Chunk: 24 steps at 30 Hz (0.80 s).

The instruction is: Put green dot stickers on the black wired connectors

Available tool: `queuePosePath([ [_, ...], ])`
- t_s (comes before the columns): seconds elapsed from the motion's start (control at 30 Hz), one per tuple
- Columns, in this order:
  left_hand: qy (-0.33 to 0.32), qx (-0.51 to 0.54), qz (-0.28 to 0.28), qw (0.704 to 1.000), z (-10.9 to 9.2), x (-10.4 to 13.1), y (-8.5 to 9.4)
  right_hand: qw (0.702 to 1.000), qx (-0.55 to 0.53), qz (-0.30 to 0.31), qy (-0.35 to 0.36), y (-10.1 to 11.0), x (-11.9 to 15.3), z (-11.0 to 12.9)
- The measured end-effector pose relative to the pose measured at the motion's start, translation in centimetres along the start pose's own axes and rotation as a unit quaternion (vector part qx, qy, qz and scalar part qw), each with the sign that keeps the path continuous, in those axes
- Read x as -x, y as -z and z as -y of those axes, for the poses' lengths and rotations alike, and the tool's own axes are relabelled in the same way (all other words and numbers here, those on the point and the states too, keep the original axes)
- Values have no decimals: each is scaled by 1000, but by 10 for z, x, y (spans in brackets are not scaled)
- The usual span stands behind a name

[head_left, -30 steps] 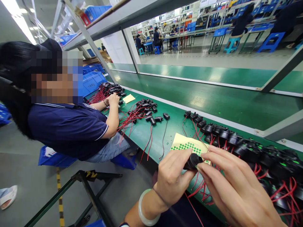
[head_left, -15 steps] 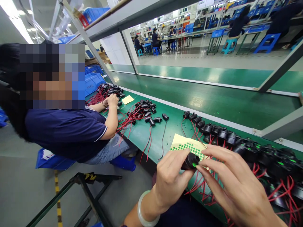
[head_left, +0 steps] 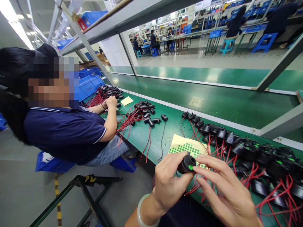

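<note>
My left hand [head_left: 169,181], with a pale bangle at the wrist, is wrapped round a black cylindrical part [head_left: 184,164] whose nozzle end faces right. A round green sticker [head_left: 190,167] sits on the end of that part. My right hand [head_left: 227,189] touches the sticker with a fingertip, its thumb apart and the other fingers spread. Partly under both hands lies a yellowish sheet [head_left: 176,142] bearing rows of green dots. Right of it, several similar black parts [head_left: 221,134] with red wires stand crowded together, some marked with green dots.
To the left a co-worker [head_left: 63,132] sits working at the same green bench [head_left: 151,145]. Loose black parts [head_left: 144,108] with red wires lie between us, beside a small yellow sheet [head_left: 127,101]. Grey metal frame posts [head_left: 280,60] rise behind the bench. Blue bins [head_left: 91,85] stand far left.
My right thumb has come away from the green sticker, and a fingertip now rests on it. The black part has turned slightly, showing more of the sticker. Both hands have shifted slightly left.
</note>
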<state>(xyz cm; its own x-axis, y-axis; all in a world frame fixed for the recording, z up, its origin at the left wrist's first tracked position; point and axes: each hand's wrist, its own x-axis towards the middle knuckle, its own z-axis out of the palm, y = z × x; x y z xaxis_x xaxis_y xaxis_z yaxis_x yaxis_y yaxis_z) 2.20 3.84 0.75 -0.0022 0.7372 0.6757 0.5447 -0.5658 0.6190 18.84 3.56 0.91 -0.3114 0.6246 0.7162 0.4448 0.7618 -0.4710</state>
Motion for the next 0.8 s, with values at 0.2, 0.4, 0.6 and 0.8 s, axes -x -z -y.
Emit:
queuePosePath([
  [0.2, 10, 15, 1, 1000, -3, 1, -1, 974, -154, -62, -153, -5, -5, 3],
  [0.4, 5, 22, 18, 1000, -7, 2, -2, 937, -285, -51, -195, -22, -14, 10],
  [0.6, 44, 29, 23, 998, -5, 5, -2, 941, -272, -45, -194, -26, -4, 9],
  [0.8, 85, 108, 59, 989, -3, 15, -2, 958, -219, -55, -176, -19, 2, 4],
])
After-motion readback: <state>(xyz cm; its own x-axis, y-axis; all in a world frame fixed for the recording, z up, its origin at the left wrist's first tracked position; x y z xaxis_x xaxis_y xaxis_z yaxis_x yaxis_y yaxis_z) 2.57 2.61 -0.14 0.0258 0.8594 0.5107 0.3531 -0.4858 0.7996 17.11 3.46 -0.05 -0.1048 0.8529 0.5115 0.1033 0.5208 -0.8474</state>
